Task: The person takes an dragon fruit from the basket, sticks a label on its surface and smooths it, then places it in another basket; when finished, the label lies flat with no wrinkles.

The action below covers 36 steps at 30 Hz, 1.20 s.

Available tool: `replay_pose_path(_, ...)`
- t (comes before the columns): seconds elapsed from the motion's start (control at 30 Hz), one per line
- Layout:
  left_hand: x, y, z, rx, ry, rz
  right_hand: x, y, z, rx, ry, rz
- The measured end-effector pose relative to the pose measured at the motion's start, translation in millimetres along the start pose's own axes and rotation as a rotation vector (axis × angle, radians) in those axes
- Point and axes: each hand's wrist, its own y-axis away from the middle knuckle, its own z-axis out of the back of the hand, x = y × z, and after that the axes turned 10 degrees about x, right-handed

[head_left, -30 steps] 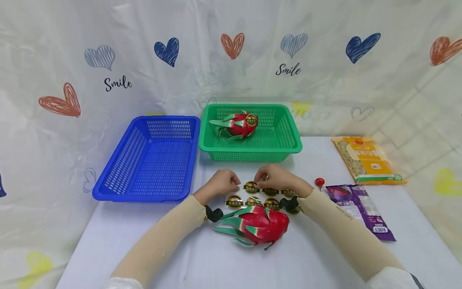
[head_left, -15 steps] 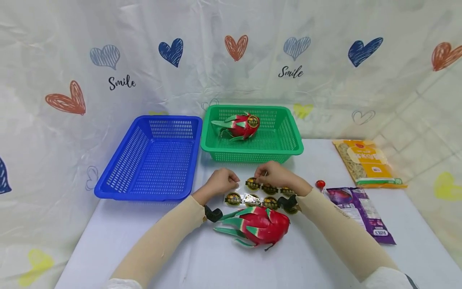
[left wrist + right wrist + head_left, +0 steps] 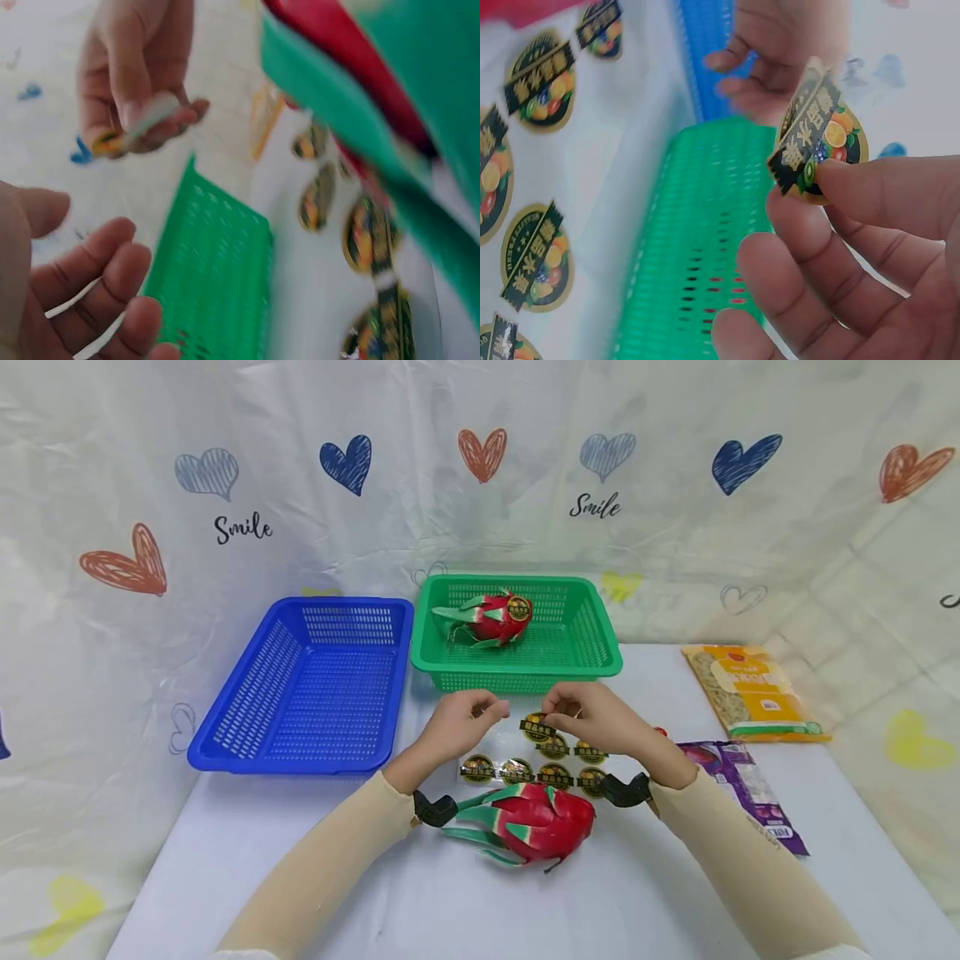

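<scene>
My right hand [image 3: 600, 717] pinches a round black-and-gold fruit sticker [image 3: 821, 146] between thumb and forefinger, raised off the sheet. Nothing is held in my left hand [image 3: 459, 727]; in the left wrist view its thumb stands apart from its loosely bent fingers. Below both hands lies a clear sticker sheet [image 3: 498, 747] with several more round stickers on it. A red dragon fruit [image 3: 538, 827] with green scales lies on the table just in front of the sheet. It also fills the upper right of the left wrist view, blurred.
Behind the hands stands a green basket [image 3: 525, 670] holding another dragon fruit [image 3: 495, 620] with a sticker on it. To its left is a blue basket [image 3: 292, 767]. An orange food bag [image 3: 753, 693] and a purple packet [image 3: 757, 789] lie at the right, near a small red item [image 3: 660, 731].
The right hand has peeled a sticker off the sheet and lifted it. The left hand has risen slightly, its thumb and fingers apart. The dragon fruit stays in place.
</scene>
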Motion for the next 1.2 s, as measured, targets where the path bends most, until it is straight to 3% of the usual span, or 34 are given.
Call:
replay_pose_path(0.17, -35.3, 18.4, 0.2, 0.042, -0.033, -0.148, 12.7, 20.9, 0.7, -0.009, -0.042, 0.020)
replay_pose_path(0.27, -46.3, 27.9, -4.3, 0.080, -0.077, -0.220, 16.5, 34.4, -4.4, -0.020, -0.076, 0.030)
replay_pose_path(0.37, -52.3, 38.7, -10.8, 0.104, -0.063, -0.255, 18.9, 50.4, -12.0, -0.026, -0.117, 0.022)
replay_pose_path(0.57, -59.3, 59.8, -29.7, 0.103, 0.046, -0.246, 15.6, 83.9, -24.4, 0.028, -0.174, -0.042)
replay_pose_path(0.67, -64.0, 68.8, -39.2, 0.115, 0.046, -0.243, 11.4, 95.0, -31.4, 0.050, -0.186, -0.041)
replay_pose_path(0.73, -66.3, 73.6, -45.2, 0.120, -0.006, -0.230, 9.2, 99.8, -37.6, 0.056, -0.193, -0.042)
replay_pose_path(0.97, -72.6, 82.1, -60.3, 0.097, -0.340, -0.196, 4.1, 108.9, -57.7, 0.091, -0.245, -0.070)
replay_pose_path(1.2, -76.0, 82.2, -68.3, 0.132, -0.431, -0.153, 4.7, 113.6, -66.8, 0.050, -0.162, -0.081)
